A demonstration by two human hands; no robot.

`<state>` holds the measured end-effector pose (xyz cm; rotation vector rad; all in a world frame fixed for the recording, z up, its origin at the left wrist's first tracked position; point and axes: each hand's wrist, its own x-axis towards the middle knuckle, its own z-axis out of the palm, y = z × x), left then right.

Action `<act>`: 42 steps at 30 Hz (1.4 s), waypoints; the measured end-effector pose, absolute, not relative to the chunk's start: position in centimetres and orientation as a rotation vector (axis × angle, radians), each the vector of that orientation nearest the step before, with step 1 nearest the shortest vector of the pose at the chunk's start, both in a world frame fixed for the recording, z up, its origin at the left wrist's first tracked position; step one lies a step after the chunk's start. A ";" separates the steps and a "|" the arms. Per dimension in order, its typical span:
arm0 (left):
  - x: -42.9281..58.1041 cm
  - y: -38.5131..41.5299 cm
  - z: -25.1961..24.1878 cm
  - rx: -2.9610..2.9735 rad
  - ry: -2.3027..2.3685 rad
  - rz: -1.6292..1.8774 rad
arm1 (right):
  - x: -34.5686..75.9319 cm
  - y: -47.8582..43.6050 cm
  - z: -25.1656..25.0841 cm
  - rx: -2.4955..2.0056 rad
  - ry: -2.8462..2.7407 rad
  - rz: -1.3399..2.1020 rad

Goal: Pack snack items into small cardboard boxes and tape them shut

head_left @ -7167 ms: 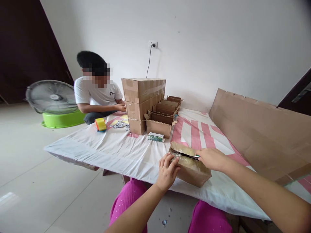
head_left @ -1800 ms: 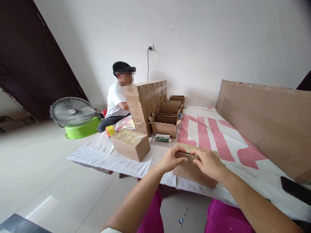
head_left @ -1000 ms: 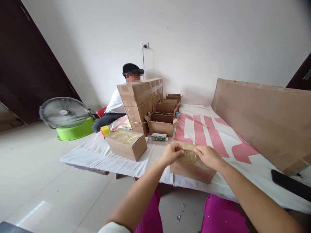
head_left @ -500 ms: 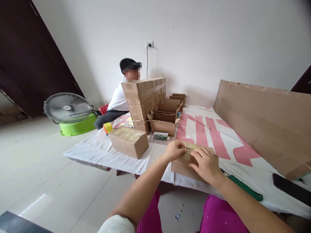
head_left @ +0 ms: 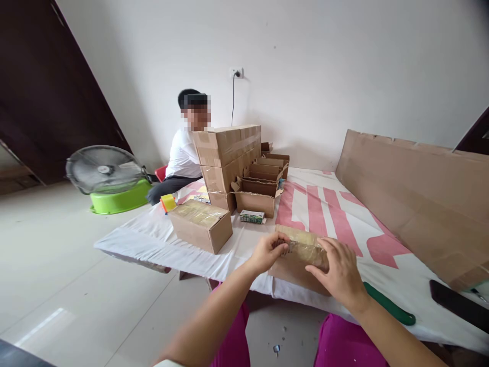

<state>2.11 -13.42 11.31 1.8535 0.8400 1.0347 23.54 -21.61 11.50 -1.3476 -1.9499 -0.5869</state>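
Note:
A taped cardboard box (head_left: 296,272) lies in front of me at the near edge of the cloth-covered table. Shiny brown packing tape (head_left: 307,252) runs along its top. At the box's left end, my left hand (head_left: 269,251) is closed in a pinch on a crumpled edge of the tape. My right hand (head_left: 340,270) rests at the right end, thumb apart from the curved fingers, over the taped top and near side. Just right of it lies a green-handled tool (head_left: 389,304), whose front end my hand hides.
A second taped box (head_left: 200,224) stands to the left, by a yellow-orange tape dispenser (head_left: 168,203). Behind are stacked boxes (head_left: 229,153), open boxes (head_left: 255,201) and a small green carton (head_left: 252,217). A person (head_left: 181,153) sits beyond. A cardboard sheet (head_left: 416,199) leans at right.
My right hand has shifted right and its thumb and fingers have spread wider. My left hand has moved slightly left and down, still pinching. The seated person has leaned left.

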 end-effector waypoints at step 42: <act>1.6 -6.6 11.2 2.153 0.768 1.012 | 22.7 -13.1 14.4 -1.337 -2.401 -0.180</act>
